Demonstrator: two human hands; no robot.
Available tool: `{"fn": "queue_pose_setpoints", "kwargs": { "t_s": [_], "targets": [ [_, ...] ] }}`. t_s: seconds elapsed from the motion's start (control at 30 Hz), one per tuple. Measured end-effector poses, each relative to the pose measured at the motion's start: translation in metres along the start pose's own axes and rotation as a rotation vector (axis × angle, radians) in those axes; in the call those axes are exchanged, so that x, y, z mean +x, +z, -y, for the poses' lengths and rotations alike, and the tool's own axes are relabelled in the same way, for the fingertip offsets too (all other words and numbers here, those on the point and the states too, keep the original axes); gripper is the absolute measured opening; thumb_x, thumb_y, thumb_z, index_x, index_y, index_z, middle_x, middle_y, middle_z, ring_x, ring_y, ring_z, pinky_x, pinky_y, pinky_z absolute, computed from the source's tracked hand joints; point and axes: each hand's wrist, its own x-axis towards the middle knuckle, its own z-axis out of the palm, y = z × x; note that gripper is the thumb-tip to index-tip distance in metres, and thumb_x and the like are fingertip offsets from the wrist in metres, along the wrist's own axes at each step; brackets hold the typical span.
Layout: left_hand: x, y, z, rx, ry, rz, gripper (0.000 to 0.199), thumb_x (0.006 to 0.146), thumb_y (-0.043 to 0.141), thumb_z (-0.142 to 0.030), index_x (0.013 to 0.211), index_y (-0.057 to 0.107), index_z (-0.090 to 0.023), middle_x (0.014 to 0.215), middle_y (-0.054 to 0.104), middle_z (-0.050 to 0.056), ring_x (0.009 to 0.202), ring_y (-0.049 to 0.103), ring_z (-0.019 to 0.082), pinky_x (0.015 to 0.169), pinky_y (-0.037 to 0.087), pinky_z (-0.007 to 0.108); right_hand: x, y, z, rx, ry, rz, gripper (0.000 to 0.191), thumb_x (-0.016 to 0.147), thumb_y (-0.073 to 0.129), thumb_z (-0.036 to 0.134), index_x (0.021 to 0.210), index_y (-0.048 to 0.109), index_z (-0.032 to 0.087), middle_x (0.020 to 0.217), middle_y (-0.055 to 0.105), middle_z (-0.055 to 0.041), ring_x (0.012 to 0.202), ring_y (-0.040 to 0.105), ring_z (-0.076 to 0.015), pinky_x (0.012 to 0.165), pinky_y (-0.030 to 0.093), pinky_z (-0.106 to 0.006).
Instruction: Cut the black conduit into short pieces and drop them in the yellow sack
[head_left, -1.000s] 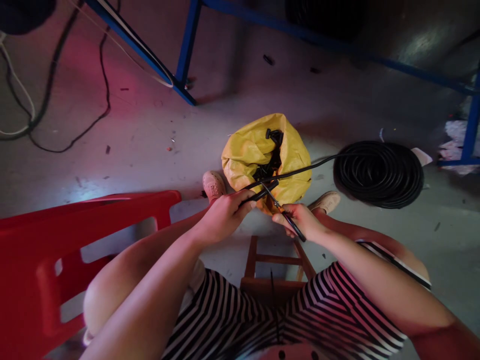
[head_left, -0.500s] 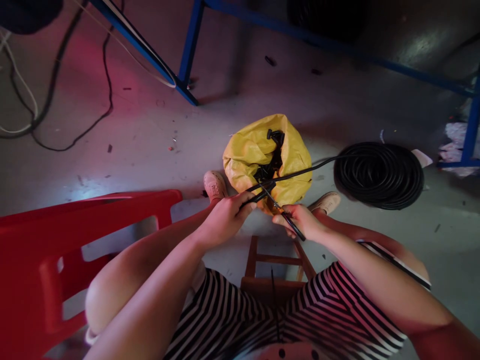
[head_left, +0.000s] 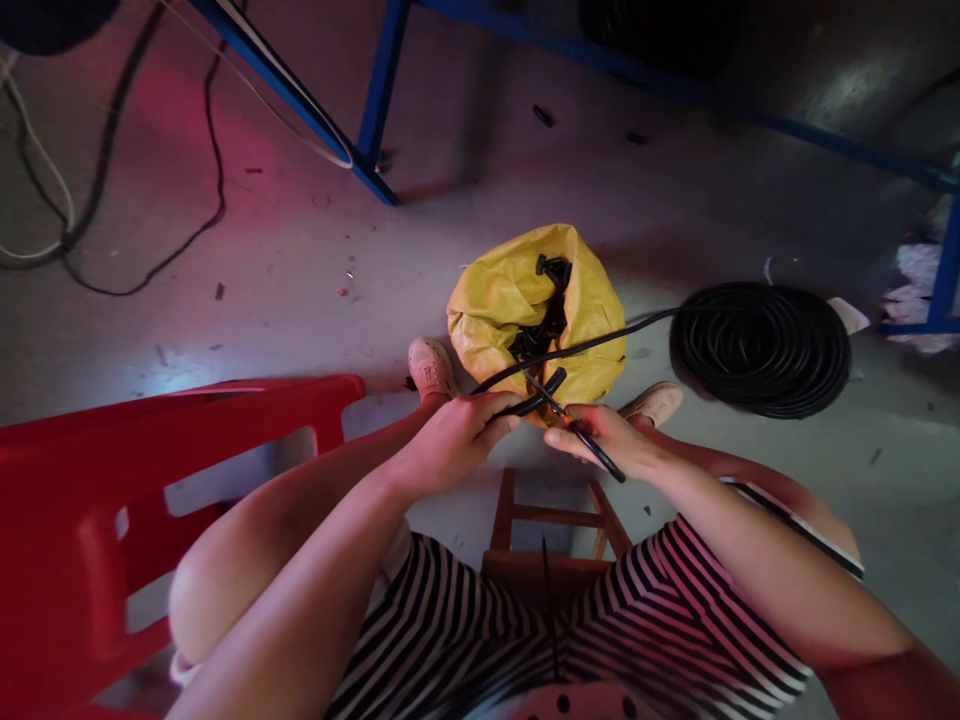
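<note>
My left hand (head_left: 466, 432) is closed on a black cable (head_left: 585, 348), which runs from it across the yellow sack to a coil on the right. A short, ribbed black end (head_left: 546, 393) sticks out of the same grip towards the right. My right hand (head_left: 600, 438) grips a hand tool (head_left: 604, 462) with a thin metal blade, an orange part and a black handle; its exact kind is unclear. The blade crosses close to the ribbed end; whether they touch I cannot tell. Below both lies the open yellow sack (head_left: 495, 300), with black pieces inside.
The big black cable coil (head_left: 761, 350) lies on the floor at right. A red plastic stool (head_left: 225, 430) stands at left, a small wooden stool (head_left: 555, 518) between my legs. Blue metal frames (head_left: 379, 100) cross the back. Loose cables (head_left: 217, 170) and scraps litter the floor.
The tool has turned slightly, its handle end now further right and lower. The ribbed end has shifted slightly right and down, farther from the long cable. Both hands keep their grip.
</note>
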Motion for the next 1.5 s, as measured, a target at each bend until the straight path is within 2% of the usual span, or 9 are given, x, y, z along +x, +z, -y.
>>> {"fn": "queue_pose_setpoints", "kwargs": {
  "t_s": [0.13, 0.27, 0.5, 0.77, 0.93, 1.1, 1.2, 1.37, 1.5],
  "targets": [
    [-0.001, 0.002, -0.003, 0.027, 0.021, 0.021, 0.038, 0.104, 0.047, -0.033, 0.133, 0.068, -0.019, 0.129, 0.075, 0.01, 0.115, 0.072, 0.026, 0.104, 0.054, 0.038, 0.0, -0.005, 0.004, -0.157, -0.022, 0.013, 0.055, 0.089, 0.064, 0.072, 0.096, 0.065, 0.017, 0.086, 0.064, -0.0029, 0.08, 0.058, -0.0183, 0.071, 0.042, -0.026],
    [0.001, 0.002, -0.004, 0.035, 0.03, 0.04, 0.039, 0.104, 0.047, -0.03, 0.137, 0.065, -0.021, 0.133, 0.073, 0.009, 0.122, 0.069, 0.026, 0.109, 0.052, 0.04, 0.002, -0.001, 0.001, -0.204, -0.01, 0.004, 0.061, 0.092, 0.057, 0.076, 0.105, 0.069, 0.017, 0.088, 0.067, -0.0056, 0.081, 0.061, -0.0209, 0.071, 0.042, -0.028],
    [0.002, 0.001, -0.003, 0.064, -0.001, -0.017, 0.037, 0.106, 0.045, -0.034, 0.131, 0.068, -0.02, 0.126, 0.076, 0.01, 0.113, 0.072, 0.026, 0.109, 0.052, 0.04, 0.006, 0.001, -0.002, -0.177, 0.021, -0.107, 0.061, 0.083, 0.063, 0.08, 0.076, 0.063, 0.019, 0.062, 0.055, -0.0006, 0.065, 0.055, -0.0186, 0.06, 0.035, -0.026],
    [0.002, 0.002, -0.006, 0.052, -0.017, -0.056, 0.029, 0.103, 0.051, -0.033, 0.12, 0.07, -0.019, 0.114, 0.078, 0.009, 0.103, 0.073, 0.026, 0.097, 0.055, 0.037, 0.009, 0.001, -0.002, -0.028, -0.016, -0.194, 0.058, 0.074, 0.076, 0.074, 0.072, 0.058, 0.019, 0.064, 0.051, 0.0027, 0.063, 0.045, -0.0133, 0.057, 0.032, -0.024],
    [0.002, 0.008, -0.018, 0.032, -0.026, -0.007, 0.025, 0.102, 0.053, -0.033, 0.109, 0.071, -0.016, 0.106, 0.077, 0.009, 0.096, 0.072, 0.025, 0.088, 0.054, 0.036, 0.008, -0.001, 0.013, 0.181, -0.103, -0.234, 0.054, 0.065, 0.088, 0.061, 0.085, 0.063, 0.018, 0.075, 0.06, 0.0007, 0.069, 0.053, -0.0144, 0.063, 0.043, -0.026],
    [0.004, 0.005, -0.022, 0.014, 0.044, 0.025, 0.029, 0.101, 0.058, -0.04, 0.118, 0.068, -0.018, 0.115, 0.076, 0.009, 0.103, 0.071, 0.024, 0.091, 0.054, 0.034, 0.004, -0.012, 0.024, 0.361, -0.113, -0.227, 0.048, 0.07, 0.084, 0.061, 0.081, 0.063, 0.019, 0.064, 0.06, 0.0014, 0.058, 0.057, -0.0143, 0.059, 0.05, -0.029],
    [0.004, 0.002, -0.015, 0.035, 0.1, -0.037, 0.034, 0.103, 0.055, -0.043, 0.123, 0.067, -0.018, 0.121, 0.074, 0.011, 0.108, 0.071, 0.025, 0.092, 0.054, 0.034, 0.0, -0.025, 0.028, 0.434, -0.17, -0.323, 0.045, 0.071, 0.084, 0.057, 0.08, 0.063, 0.019, 0.059, 0.058, 0.003, 0.054, 0.054, -0.0132, 0.061, 0.054, -0.031],
    [0.003, -0.006, -0.013, 0.027, 0.047, -0.219, 0.032, 0.104, 0.051, -0.042, 0.108, 0.069, -0.016, 0.096, 0.075, 0.008, 0.089, 0.071, 0.023, 0.083, 0.055, 0.033, -0.004, -0.039, 0.02, 0.281, -0.179, -0.462, 0.049, 0.08, 0.075, 0.065, 0.088, 0.062, 0.018, 0.071, 0.061, -0.0013, 0.064, 0.057, -0.0158, 0.062, 0.047, -0.03],
    [0.003, -0.016, -0.021, -0.014, 0.021, -0.337, 0.031, 0.103, 0.051, -0.041, 0.108, 0.068, -0.016, 0.098, 0.076, 0.008, 0.091, 0.072, 0.023, 0.087, 0.055, 0.034, -0.006, -0.033, 0.006, 0.149, -0.148, -0.374, 0.052, 0.084, 0.069, 0.069, 0.093, 0.058, 0.019, 0.08, 0.056, -0.0006, 0.073, 0.051, -0.0155, 0.067, 0.042, -0.029]
  ]
}}
